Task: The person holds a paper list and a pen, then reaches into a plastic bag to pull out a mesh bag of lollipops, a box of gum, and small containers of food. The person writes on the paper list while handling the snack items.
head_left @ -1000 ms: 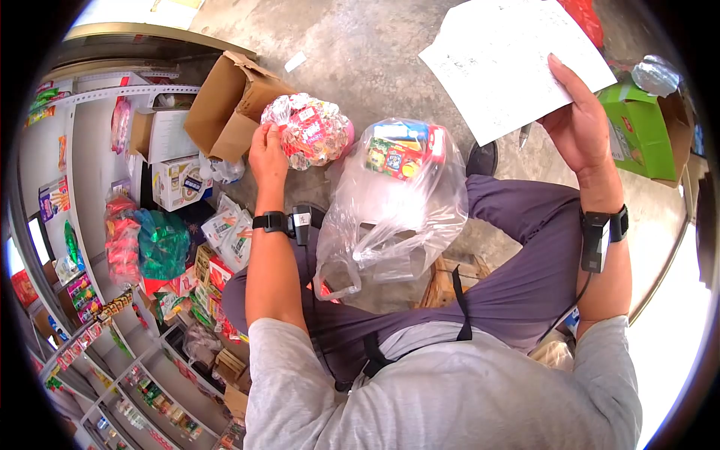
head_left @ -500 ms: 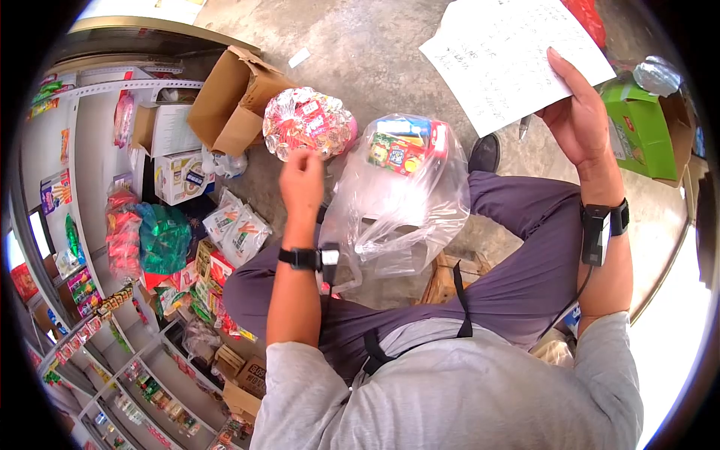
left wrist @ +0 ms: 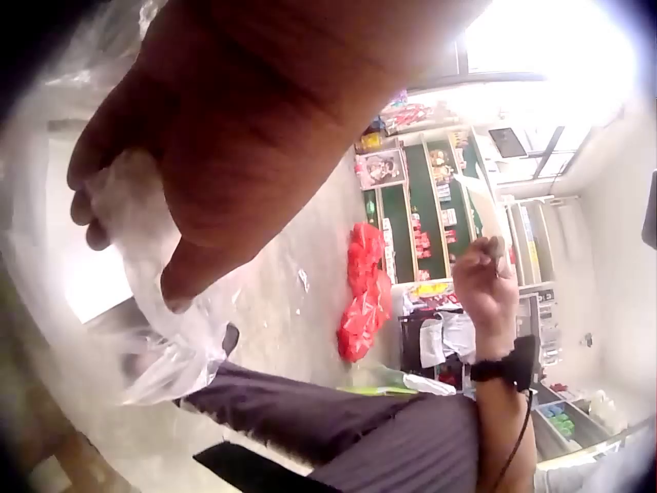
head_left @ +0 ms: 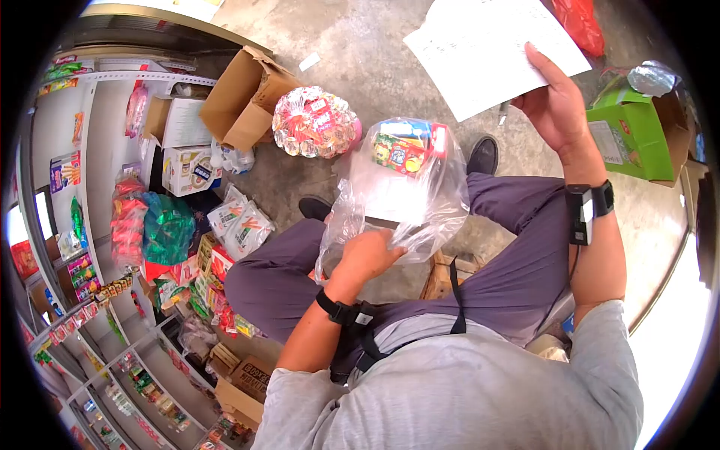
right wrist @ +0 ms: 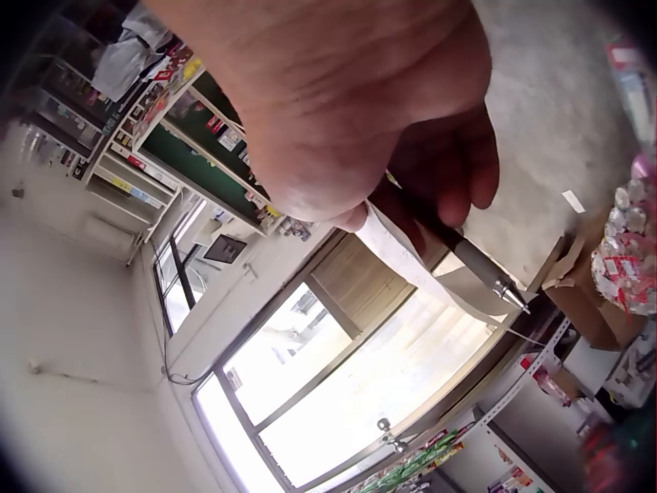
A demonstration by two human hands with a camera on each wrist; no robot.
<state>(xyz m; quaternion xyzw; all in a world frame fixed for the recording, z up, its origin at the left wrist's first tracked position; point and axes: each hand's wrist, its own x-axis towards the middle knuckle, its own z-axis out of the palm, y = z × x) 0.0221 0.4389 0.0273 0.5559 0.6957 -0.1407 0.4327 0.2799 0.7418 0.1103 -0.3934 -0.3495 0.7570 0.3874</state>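
My left hand (head_left: 367, 255) grips a gathered part of the clear plastic bag (head_left: 442, 225) on the floor between my legs. In the left wrist view the crumpled plastic (left wrist: 154, 205) passes between thumb and fingers. Colourful packages (head_left: 401, 154) and a white item (head_left: 386, 199) show through the bag. My right hand (head_left: 555, 112), held out to the right, pinches a sheet of white paper (head_left: 487, 56) with writing on it. A pen (right wrist: 482, 267) is also held in the right fingers, its tip pointing out past the paper. A net bag of wrapped sweets (head_left: 315, 124) sits beyond the clear bag.
An open cardboard box (head_left: 247, 97) stands by the shelves (head_left: 86, 135) on the left, with a green bundle (head_left: 176, 229) and several packets nearby. On the right are a green box (head_left: 630, 135) and a red bag (head_left: 581, 26). A small wooden stool (head_left: 442, 277) lies under the legs.
My left hand has left the net bag of sweets, come back toward the body and taken hold of the clear plastic bag. The right hand with the paper has shifted slightly left.
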